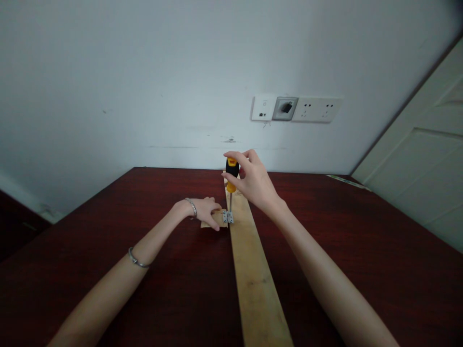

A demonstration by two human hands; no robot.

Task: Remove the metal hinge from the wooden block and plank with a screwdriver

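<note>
My right hand (253,180) grips the black-and-yellow handle of a screwdriver (231,179), held upright with its tip down on a small metal hinge (227,217). The hinge bridges a long pale wooden plank (253,274) and a small wooden block (214,220) to its left. My left hand (204,210) lies on that small block, fingers pressed down beside the hinge. A bracelet circles my left wrist and another sits further up the forearm.
Everything rests on a dark red-brown table (361,260) pushed against a white wall. A row of wall sockets (296,109) sits above the table's far edge. A white door (423,164) stands at the right.
</note>
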